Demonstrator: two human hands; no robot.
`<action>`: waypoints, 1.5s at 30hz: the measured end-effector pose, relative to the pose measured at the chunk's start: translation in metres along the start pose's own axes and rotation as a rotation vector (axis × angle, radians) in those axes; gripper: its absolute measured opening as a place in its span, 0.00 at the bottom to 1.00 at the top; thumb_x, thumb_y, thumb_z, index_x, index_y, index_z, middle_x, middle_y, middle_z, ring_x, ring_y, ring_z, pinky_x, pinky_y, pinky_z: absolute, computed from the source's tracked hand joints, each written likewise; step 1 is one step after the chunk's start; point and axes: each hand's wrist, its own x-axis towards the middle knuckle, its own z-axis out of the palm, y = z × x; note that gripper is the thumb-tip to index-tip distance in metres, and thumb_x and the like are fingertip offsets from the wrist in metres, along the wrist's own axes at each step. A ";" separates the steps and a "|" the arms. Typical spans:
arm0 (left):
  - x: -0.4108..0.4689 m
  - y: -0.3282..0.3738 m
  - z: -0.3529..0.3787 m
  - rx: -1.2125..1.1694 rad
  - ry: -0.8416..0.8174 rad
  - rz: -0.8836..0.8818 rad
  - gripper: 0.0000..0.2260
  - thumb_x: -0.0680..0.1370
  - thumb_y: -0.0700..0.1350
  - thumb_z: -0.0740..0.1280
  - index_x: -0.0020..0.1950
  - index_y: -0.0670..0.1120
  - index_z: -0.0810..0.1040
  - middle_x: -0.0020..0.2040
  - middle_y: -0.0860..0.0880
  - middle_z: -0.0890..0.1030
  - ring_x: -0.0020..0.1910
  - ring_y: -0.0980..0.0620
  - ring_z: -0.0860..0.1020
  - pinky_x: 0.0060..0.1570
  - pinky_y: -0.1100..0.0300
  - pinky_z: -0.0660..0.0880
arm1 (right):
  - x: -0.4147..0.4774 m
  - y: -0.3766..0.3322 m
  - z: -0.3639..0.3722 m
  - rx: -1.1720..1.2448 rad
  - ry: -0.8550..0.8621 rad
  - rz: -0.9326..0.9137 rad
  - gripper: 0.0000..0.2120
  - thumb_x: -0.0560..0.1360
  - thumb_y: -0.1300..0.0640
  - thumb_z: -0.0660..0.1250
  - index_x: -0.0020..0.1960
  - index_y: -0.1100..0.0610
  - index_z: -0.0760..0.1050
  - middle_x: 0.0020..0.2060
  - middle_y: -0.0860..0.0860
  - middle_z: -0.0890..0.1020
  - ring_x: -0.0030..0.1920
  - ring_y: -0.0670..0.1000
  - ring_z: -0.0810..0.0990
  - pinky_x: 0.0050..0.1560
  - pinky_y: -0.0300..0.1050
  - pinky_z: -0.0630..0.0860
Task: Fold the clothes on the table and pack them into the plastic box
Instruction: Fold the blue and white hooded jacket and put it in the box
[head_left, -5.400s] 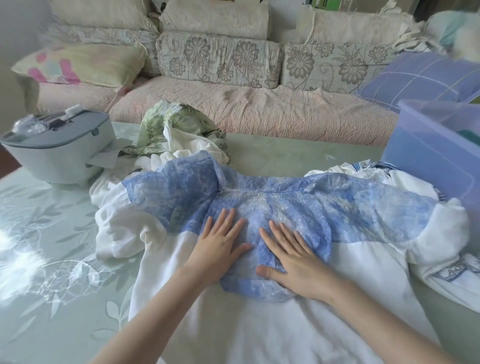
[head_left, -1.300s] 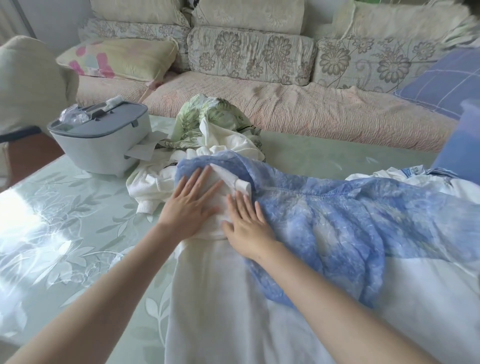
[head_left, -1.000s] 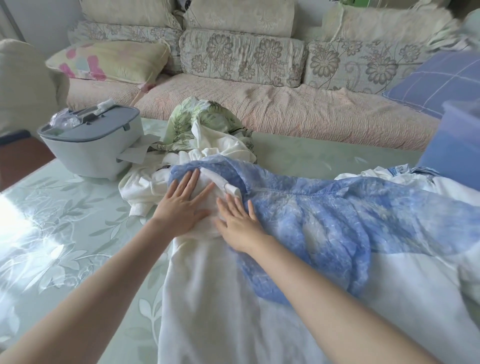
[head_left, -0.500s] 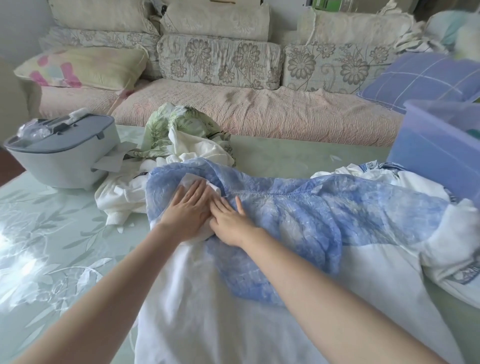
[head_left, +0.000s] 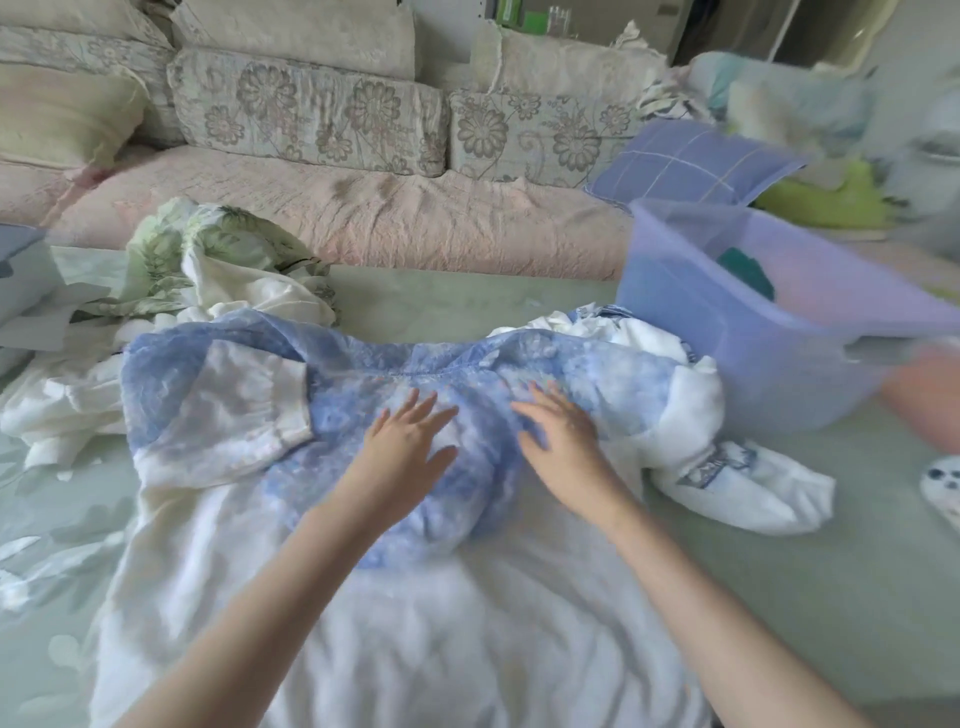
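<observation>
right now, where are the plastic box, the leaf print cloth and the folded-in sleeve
plastic box (head_left: 701, 338), head view, near side wall
leaf print cloth (head_left: 171, 249), head view, top of the crumpled heap
folded-in sleeve (head_left: 223, 405), head view, middle of the sleeve

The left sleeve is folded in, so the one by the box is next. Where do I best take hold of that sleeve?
Pinch the white sleeve end from above with the right hand, coming from the box side. That end is bunched up, so it likely gives a fold to grip. Another white garment lies against it, so take only the sleeve.
</observation>
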 end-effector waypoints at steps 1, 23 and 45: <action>-0.001 0.010 0.006 -0.001 -0.017 0.023 0.23 0.81 0.51 0.59 0.76 0.52 0.59 0.78 0.50 0.53 0.77 0.51 0.48 0.74 0.53 0.46 | -0.006 0.014 -0.013 -0.013 0.121 0.048 0.17 0.74 0.64 0.65 0.63 0.61 0.76 0.68 0.60 0.72 0.72 0.59 0.64 0.71 0.46 0.56; 0.043 0.124 0.085 0.149 -0.401 0.299 0.20 0.83 0.45 0.55 0.75 0.47 0.60 0.76 0.48 0.56 0.76 0.52 0.50 0.72 0.37 0.44 | 0.000 0.075 -0.067 0.306 0.818 0.210 0.07 0.63 0.55 0.74 0.38 0.56 0.79 0.48 0.43 0.77 0.57 0.42 0.72 0.61 0.46 0.68; 0.059 0.074 0.038 -1.313 0.004 -0.551 0.11 0.78 0.28 0.55 0.49 0.40 0.74 0.42 0.45 0.80 0.37 0.53 0.80 0.35 0.64 0.78 | 0.004 0.053 -0.023 0.672 0.247 0.458 0.38 0.66 0.52 0.78 0.70 0.63 0.67 0.52 0.52 0.80 0.51 0.48 0.79 0.60 0.46 0.74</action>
